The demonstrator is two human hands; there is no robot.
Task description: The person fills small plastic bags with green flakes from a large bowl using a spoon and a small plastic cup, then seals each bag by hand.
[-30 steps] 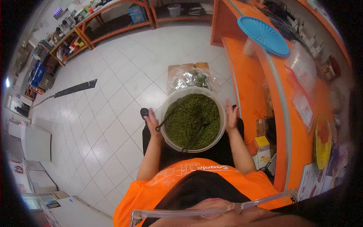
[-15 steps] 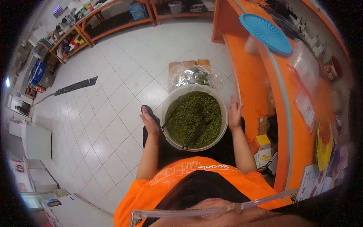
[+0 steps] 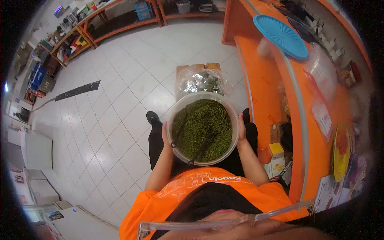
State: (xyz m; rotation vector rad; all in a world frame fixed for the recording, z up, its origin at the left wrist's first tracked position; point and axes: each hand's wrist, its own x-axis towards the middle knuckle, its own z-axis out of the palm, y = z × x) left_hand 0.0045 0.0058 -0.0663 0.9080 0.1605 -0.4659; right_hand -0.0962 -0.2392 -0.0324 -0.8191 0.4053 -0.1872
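Observation:
A translucent round plastic tub (image 3: 169,122) full of finely chopped green leaves (image 3: 216,124) is in front of my body, above my lap. My left hand (image 3: 165,135) presses against its left side, and my right hand (image 3: 241,129) against its right side. The fingers are partly hidden behind the tub wall. Two dark-handled utensils lie in the leaves: one handle (image 3: 196,155) ends at the near rim, the other handle (image 3: 175,140) at the left rim. Their buried ends cannot be seen.
Beyond the tub, clear plastic bags (image 3: 204,82) with green contents lie on a cardboard box (image 3: 183,72). An orange counter (image 3: 294,100) on the right carries a blue lid (image 3: 282,36) and a yellow plate (image 3: 340,160). A yellow-and-white box (image 3: 275,160) sits under it.
Both hands have moved in from beside the tub and now hold its sides. The tub has shifted slightly left and toward me. My legs and shoes show more.

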